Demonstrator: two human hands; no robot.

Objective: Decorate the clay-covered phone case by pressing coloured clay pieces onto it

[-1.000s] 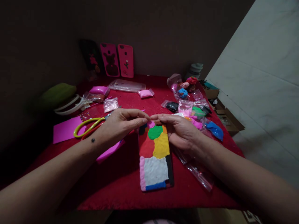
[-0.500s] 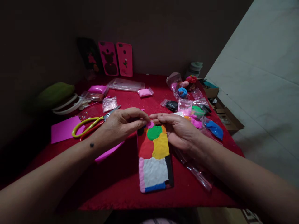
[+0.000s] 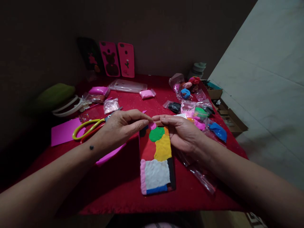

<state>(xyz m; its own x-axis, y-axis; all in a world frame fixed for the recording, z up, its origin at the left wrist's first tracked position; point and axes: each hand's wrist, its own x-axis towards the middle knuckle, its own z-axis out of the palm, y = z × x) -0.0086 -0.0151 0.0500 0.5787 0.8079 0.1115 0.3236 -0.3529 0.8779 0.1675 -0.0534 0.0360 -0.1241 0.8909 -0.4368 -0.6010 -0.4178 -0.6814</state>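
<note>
A phone case (image 3: 157, 177) lies on the red cloth, its back covered with patches of coloured clay: red, yellow, green, white, blue, black and pink. At its top end, the bent fingers and thumb of my left hand (image 3: 129, 126) close on a small piece of pink clay (image 3: 152, 126) beside the green patch. My right hand (image 3: 184, 131) grips the upper right edge of the case, its fingertips meeting the left ones at the top. Scissors (image 3: 91, 126) with yellow and red handles lie under and beside my left wrist.
Bags of coloured clay (image 3: 217, 131) crowd the right side. Three decorated phone cases (image 3: 126, 60) lean on the back wall, with clear cases (image 3: 129, 86) in front. Pink sheets (image 3: 65, 131), a green fruit-like object (image 3: 55, 96) and an open cardboard box (image 3: 231, 120) flank the table.
My left thumb has straightened and lowered slightly onto the pink clay, which now looks flatter against the case. My right hand keeps its place.
</note>
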